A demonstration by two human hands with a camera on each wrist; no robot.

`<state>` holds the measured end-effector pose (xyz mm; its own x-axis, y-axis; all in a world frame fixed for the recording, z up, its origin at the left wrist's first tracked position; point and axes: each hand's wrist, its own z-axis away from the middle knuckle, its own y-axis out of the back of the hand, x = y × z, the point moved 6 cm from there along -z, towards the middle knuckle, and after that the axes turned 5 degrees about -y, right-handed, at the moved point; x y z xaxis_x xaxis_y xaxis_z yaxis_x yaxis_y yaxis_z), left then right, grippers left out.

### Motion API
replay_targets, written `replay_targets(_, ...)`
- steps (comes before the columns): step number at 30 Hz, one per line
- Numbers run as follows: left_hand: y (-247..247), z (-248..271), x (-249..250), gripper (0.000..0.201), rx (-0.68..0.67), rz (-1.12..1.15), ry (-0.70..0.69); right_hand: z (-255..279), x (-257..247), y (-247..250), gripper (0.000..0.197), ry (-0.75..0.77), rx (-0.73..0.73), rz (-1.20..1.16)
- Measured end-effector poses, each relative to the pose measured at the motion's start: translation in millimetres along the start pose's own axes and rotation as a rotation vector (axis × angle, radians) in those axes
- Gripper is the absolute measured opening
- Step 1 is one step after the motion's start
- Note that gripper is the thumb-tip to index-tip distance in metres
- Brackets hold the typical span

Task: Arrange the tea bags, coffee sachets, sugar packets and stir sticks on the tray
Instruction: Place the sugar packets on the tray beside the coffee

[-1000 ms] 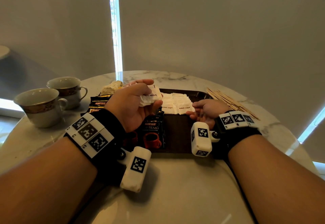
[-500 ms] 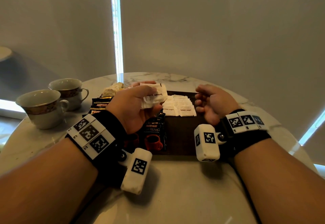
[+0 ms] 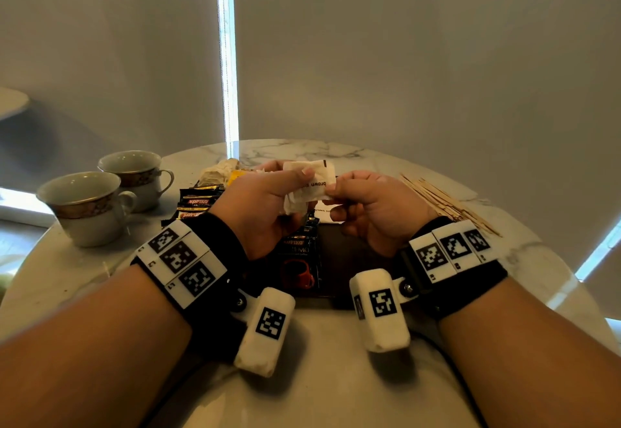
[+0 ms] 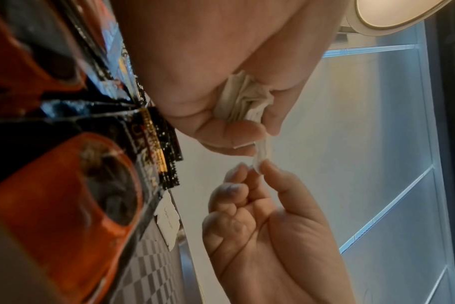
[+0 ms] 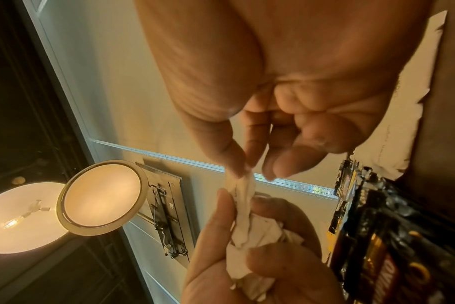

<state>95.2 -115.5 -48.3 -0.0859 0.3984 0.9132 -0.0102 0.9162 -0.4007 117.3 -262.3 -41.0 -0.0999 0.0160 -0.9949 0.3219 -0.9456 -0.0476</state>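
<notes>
- left hand fingers curled round a bunch of white paper sugar packets, crumpled, matte, one printed "brown", held above the tray
- right hand pinches the right edge of the top packet between thumb and forefinger; other fingers curled in; both hands meet on the same bunch
- left wrist view: paper wad bulges out of the left fist, thin packet edge nipped by the right fingertips
- tray: dark, flat, rectangular, lies on the table under the hands; left wrist view shows a checkered weave on its floor
- in the tray: glossy black coffee sachets with a red cup print and serrated ends, on the left side; flat white sugar packets at the far side, mostly hidden by the hands
- more black foil sachets fanned on the table, just left of the tray
- crinkled pale tea bags in a heap beyond those, one yellow bit showing
- thin wooden stir sticks, loose fan on the table right of the tray, none in it
- two glazed ceramic cups with a patterned band, far left, well apart from the tray; what is in them cannot be told
- table: round, polished white marble, grey veins
</notes>
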Motion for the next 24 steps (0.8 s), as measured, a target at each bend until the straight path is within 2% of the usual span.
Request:
replay_targets(3, 0, 1, -1, 0.010, -0.022, 0.002, 0.015, 0, -2, 2, 0.005, 0.012, 0.056, -0.053)
replay_targets(7, 1, 1, -2, 0.028, -0.020, -0.026, 0.035, -4, -6, 9, 0.009, 0.047, 0.139, -0.167)
replay_targets(10, 1, 1, -1, 0.033, -0.008, -0.025, 0.045, -5, -9, 13, 0.014, 0.084, 0.202, -0.210)
replay_targets(13, 1, 1, -2, 0.031, -0.023, -0.035, 0.055, -2, -13, 10, 0.014, 0.150, 0.166, -0.248)
replay_targets(17, -3, 2, -5, 0.040, -0.098, -0.102, 0.055, 1, -14, 3, 0.018, 0.171, 0.075, -0.233)
replay_targets(18, -4, 2, -5, 0.037, -0.110, -0.124, 0.054, 1, -14, 2, 0.017, 0.169, 0.066, -0.230)
replay_targets(21, -4, 3, -5, 0.005, -0.093, -0.143, 0.060, -1, -12, 1, 0.015, 0.151, 0.072, -0.229)
replay_targets(24, -3, 1, -3, 0.009, -0.055, -0.090, 0.043, 0, -8, 0, 0.039, 0.131, 0.048, -0.174)
